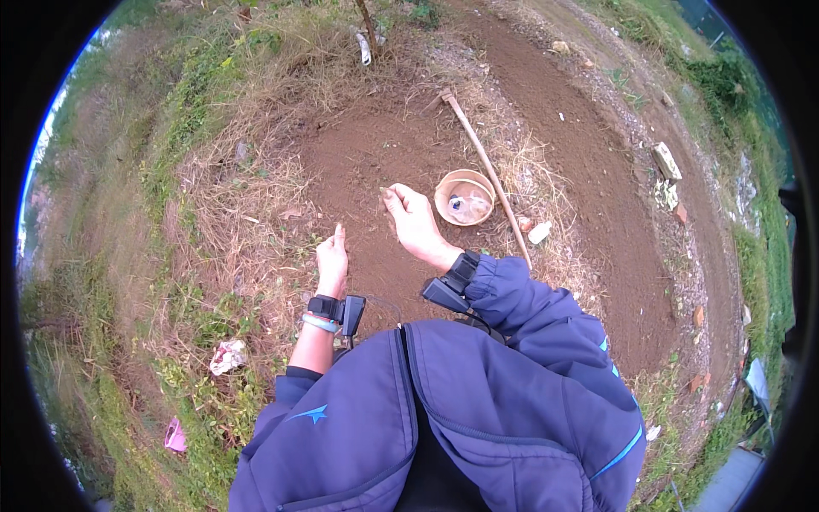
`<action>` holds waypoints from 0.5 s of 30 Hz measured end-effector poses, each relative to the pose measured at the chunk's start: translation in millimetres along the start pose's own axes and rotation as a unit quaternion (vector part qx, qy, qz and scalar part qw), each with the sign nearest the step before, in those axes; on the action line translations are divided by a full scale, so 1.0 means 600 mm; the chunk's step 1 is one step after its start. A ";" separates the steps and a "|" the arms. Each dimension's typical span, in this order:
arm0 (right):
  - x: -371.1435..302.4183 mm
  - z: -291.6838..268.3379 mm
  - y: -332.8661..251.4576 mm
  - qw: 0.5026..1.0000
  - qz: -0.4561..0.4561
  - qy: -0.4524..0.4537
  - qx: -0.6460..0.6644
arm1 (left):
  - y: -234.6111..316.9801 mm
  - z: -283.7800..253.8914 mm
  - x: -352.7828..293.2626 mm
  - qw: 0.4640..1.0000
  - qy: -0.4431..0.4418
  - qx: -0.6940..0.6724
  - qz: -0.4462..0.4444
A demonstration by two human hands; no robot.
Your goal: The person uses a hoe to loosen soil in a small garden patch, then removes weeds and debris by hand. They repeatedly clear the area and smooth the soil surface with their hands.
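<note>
My right hand (415,225) is over the patch of loose brown soil (363,158), its thumb and fingertips pinched together. Whatever they hold, if anything, is too small to make out. Lower and to the left, my left hand (333,263) is closed, with the thumb side uppermost and pointing forward; its palm is hidden. Just right of my right hand stands a round beige tub (440,198), with a crumpled clear plastic bag (471,205) inside. Along the tub's right side lies a hoe (479,147), its long wooden handle slanting toward me.
Dry grass (243,222) borders the soil on the left. To the right run more straw and a long tilled strip (589,162). A pale plastic bottle (539,232) lies by the handle's near end. Crumpled litter (228,357) and a pink scrap (175,435) lie in weeds.
</note>
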State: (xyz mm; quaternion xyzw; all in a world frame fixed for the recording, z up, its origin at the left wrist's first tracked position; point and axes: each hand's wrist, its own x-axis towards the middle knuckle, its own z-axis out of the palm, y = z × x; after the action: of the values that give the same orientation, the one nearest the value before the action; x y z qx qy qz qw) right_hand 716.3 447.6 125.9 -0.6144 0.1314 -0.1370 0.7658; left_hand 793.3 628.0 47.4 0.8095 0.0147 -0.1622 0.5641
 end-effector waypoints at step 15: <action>0.071 0.074 0.258 0.937 0.295 -0.184 0.034 | -0.052 0.008 0.012 0.885 -0.152 -0.435 -0.073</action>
State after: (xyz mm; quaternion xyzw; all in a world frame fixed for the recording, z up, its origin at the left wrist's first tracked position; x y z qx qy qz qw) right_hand 779.5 504.0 -17.6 -0.5363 0.1583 0.2062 0.8030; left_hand 792.2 633.7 15.6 0.4449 0.0567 -0.3016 0.8413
